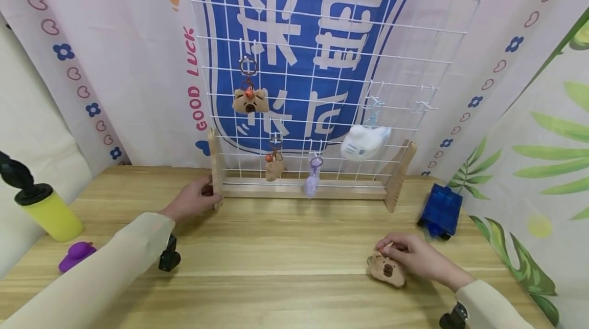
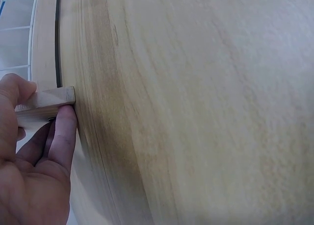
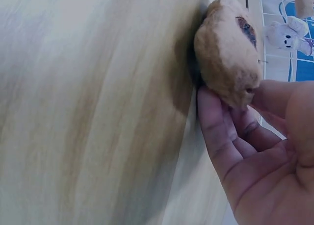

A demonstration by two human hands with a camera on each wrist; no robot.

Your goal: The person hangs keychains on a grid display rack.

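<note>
In the head view my right hand (image 1: 416, 256) pinches a brown plush animal-face keychain (image 1: 387, 270) at its upper edge, by a small red-orange bead, low over the right part of the table. The right wrist view has the same keychain (image 3: 223, 48) between thumb and fingers, seen from its side. My left hand (image 1: 192, 200) grips the left wooden foot (image 1: 214, 168) of a white wire grid rack near its base. In the left wrist view the thumb and fingers lie on opposite sides of that foot's end (image 2: 49, 98).
On the rack hang a tan plush face (image 1: 250, 102), a small brown plush (image 1: 274, 168), a purple plush (image 1: 312, 184) and a white plush (image 1: 363, 143). A translucent blue object (image 1: 440, 210) stands right; a yellow black-topped bottle (image 1: 51, 216) and a purple hat-shaped object (image 1: 77, 254) stand left.
</note>
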